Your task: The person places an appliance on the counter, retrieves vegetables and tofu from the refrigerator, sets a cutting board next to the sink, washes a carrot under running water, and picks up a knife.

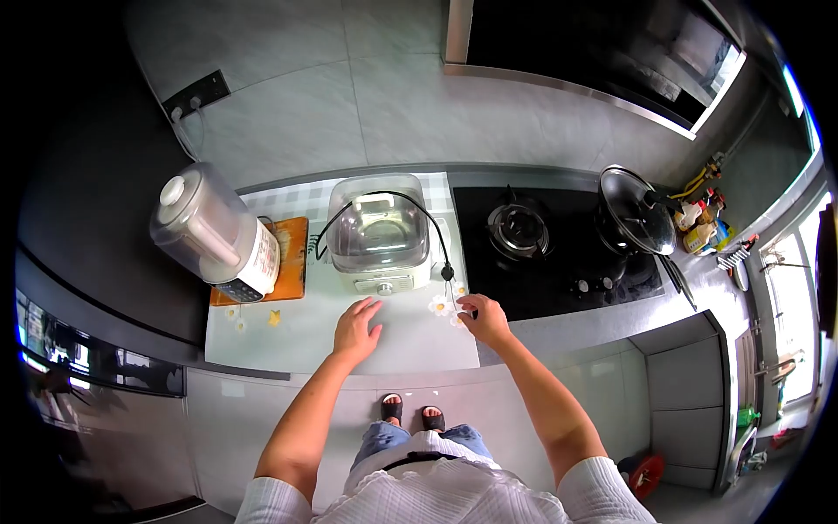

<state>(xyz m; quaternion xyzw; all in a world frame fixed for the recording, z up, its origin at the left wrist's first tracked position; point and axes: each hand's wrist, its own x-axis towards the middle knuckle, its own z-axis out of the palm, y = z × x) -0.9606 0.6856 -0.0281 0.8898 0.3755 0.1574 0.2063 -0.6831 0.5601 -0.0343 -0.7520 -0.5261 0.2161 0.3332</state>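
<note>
A white countertop electric steamer [385, 281] with a clear domed lid [377, 240] stands in front of me on a pale mat [271, 345] printed with flowers. Its black power cord [417, 204] loops over the lid, and the plug [448, 272] hangs down at the right side of the base. My left hand [354, 330] is just below the steamer's front, near the knob, fingers apart and holding nothing. Below and right of the plug, my right hand [485, 320] hovers with thumb and fingers slightly apart and no visible object between them.
A blender [218, 231] stands at the left by a wooden board [294, 249]. To the right, a black gas hob [524, 293] carries a lidded wok [635, 214]. Sauce bottles [701, 229] crowd the right corner. A wall socket strip [197, 94] is at the upper left.
</note>
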